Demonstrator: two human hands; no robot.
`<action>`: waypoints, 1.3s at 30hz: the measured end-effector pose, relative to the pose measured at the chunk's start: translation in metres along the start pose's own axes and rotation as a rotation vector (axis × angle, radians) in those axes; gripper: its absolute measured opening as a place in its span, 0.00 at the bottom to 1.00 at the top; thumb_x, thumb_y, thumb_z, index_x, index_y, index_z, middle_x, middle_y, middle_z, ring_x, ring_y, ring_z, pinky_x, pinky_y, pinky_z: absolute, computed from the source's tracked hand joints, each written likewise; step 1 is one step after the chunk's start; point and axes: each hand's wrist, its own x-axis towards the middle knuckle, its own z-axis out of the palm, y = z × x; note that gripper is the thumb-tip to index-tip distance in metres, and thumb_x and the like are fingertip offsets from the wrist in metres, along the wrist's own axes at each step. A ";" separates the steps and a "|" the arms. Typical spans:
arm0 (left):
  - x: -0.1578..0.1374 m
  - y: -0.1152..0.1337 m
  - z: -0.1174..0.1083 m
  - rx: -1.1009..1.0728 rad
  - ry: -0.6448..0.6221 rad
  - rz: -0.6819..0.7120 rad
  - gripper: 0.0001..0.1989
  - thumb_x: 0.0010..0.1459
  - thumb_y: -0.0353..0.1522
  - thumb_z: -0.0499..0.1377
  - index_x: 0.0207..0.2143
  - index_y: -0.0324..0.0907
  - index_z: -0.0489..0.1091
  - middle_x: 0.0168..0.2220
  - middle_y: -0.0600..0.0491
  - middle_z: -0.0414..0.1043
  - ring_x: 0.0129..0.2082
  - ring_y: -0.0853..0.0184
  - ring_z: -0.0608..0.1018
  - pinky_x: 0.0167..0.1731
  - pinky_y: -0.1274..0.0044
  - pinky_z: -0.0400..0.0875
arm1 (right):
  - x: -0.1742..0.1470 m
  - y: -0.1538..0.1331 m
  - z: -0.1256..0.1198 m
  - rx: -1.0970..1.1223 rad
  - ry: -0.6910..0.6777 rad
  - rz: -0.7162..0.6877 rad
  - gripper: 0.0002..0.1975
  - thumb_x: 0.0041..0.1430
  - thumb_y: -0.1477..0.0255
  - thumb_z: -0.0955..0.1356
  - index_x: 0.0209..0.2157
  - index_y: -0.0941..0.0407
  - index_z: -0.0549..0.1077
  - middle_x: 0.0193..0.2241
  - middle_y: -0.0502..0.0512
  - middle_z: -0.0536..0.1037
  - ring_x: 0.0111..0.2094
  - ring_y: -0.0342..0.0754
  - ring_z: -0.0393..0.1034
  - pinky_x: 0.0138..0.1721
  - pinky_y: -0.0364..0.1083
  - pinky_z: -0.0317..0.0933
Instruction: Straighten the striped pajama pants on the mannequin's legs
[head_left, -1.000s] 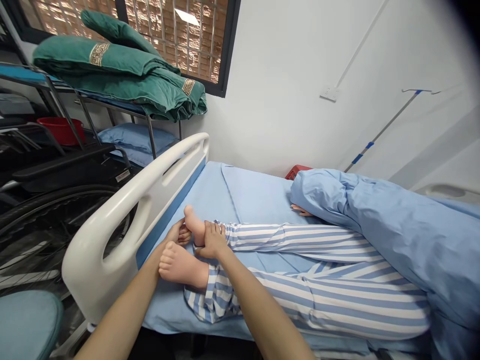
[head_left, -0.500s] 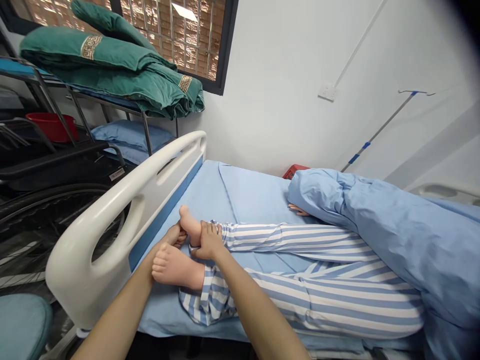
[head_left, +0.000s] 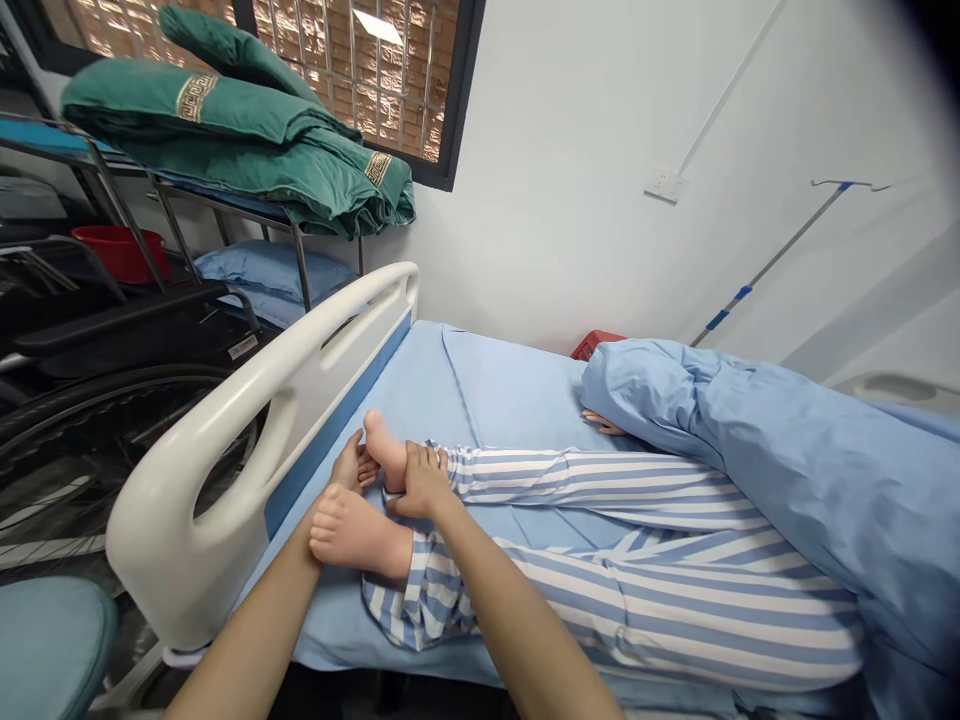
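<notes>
A care manikin in blue-and-white striped trousers (head_left: 675, 590) lies on the bed, both feet bare. My right hand (head_left: 424, 482) is wrapped over the ankle of its far foot (head_left: 385, 448), at the trouser cuff. Beside the sole and heel of that foot is my left hand (head_left: 352, 466), thumb raised and fingers apart from it. The fingertips are close to the heel; whether they touch it I cannot tell. The near foot (head_left: 360, 532) rests with toes up, partly over my left forearm. A blue quilt (head_left: 750, 430) covers the manikin's upper body, with one manikin hand (head_left: 602, 423) showing.
The white footboard (head_left: 180, 455) rises left of the feet. Beyond it stand a wheelchair (head_left: 112, 350), a teal stool (head_left: 52, 640) and a rack with green folded bedding (head_left: 247, 140). An IV pole (head_left: 780, 255) leans near the wall.
My left hand has opened from a curled grip by the far foot, its thumb now lifted away. My right hand stays on the ankle. The view has shifted slightly.
</notes>
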 end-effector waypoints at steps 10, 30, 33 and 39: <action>0.000 0.001 -0.003 0.011 0.057 0.011 0.16 0.54 0.28 0.31 0.23 0.42 0.54 0.25 0.50 0.58 0.30 0.64 0.65 0.21 0.75 0.48 | -0.001 -0.002 -0.002 0.012 0.005 0.001 0.50 0.31 0.60 0.68 0.54 0.59 0.41 0.52 0.64 0.52 0.54 0.57 0.39 0.51 0.56 0.24; -0.003 -0.002 -0.016 0.154 0.014 0.154 0.15 0.56 0.31 0.34 0.31 0.39 0.59 0.27 0.48 0.60 0.29 0.64 0.63 0.25 0.75 0.52 | -0.001 0.005 0.002 0.081 0.056 -0.040 0.45 0.35 0.61 0.67 0.54 0.60 0.44 0.52 0.62 0.53 0.54 0.56 0.41 0.51 0.55 0.24; -0.003 0.001 -0.024 0.010 -0.087 0.081 0.11 0.55 0.31 0.39 0.29 0.40 0.59 0.27 0.49 0.60 0.30 0.64 0.64 0.25 0.75 0.52 | -0.004 0.002 -0.006 0.172 0.043 -0.040 0.44 0.35 0.63 0.67 0.54 0.60 0.45 0.52 0.62 0.54 0.53 0.57 0.44 0.52 0.56 0.29; 0.003 -0.008 -0.033 -0.231 -0.267 -0.028 0.09 0.53 0.31 0.43 0.22 0.40 0.56 0.19 0.53 0.55 0.25 0.68 0.63 0.21 0.78 0.48 | -0.051 -0.013 -0.018 0.313 0.294 -0.134 0.36 0.46 0.66 0.61 0.54 0.62 0.43 0.53 0.63 0.52 0.53 0.53 0.45 0.51 0.50 0.42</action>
